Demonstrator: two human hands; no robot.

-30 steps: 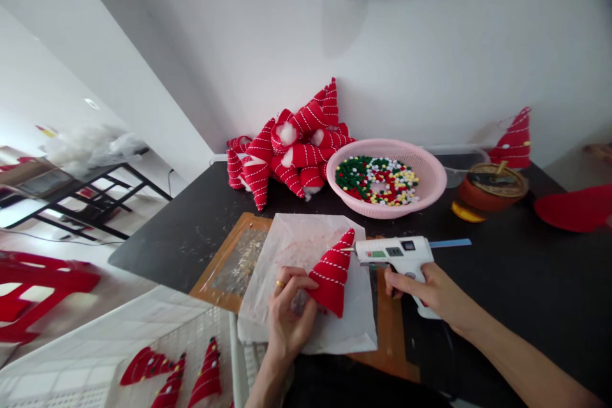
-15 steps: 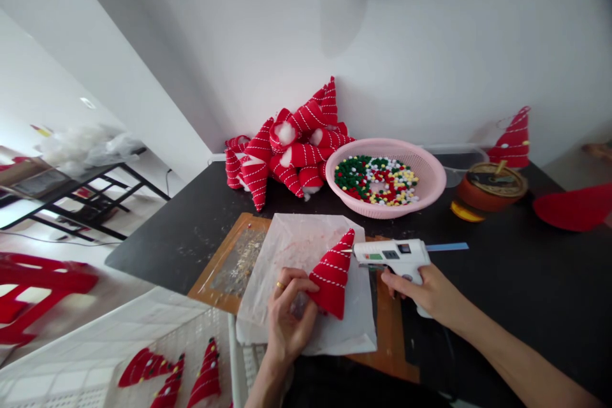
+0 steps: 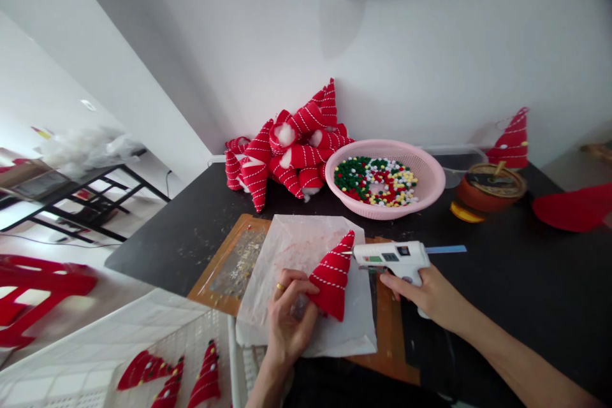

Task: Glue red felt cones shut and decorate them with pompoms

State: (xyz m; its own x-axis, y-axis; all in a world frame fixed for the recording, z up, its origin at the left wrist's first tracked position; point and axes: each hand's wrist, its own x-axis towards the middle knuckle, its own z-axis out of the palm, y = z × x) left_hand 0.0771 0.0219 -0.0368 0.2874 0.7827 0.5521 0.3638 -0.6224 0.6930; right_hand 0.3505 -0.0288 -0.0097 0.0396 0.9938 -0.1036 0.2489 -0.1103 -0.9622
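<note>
My left hand point(image 3: 291, 315), with a ring on one finger, is closed on the lower left side of a red felt cone point(image 3: 333, 280) wound with white-dashed cord. The cone lies tilted over a white paper sheet point(image 3: 291, 248), its tip pointing up and to the right. My right hand point(image 3: 430, 293) grips a white hot glue gun point(image 3: 394, 256) by its handle. The gun's nozzle meets or nearly meets the cone's right edge near the tip. From the gun's back end sticks a bluish glue stick point(image 3: 447, 249).
A pink basket point(image 3: 433, 172) of coloured pompoms stands behind the gun. Several red cones point(image 3: 291, 159) are piled against the wall. At right are a round tin point(image 3: 492, 188) and a decorated cone point(image 3: 511, 143). A white crate point(image 3: 95, 344) with decorated cones is at lower left.
Almost nothing differs. The view has shifted very slightly, while both hands, the cone and the glue gun keep the same pose.
</note>
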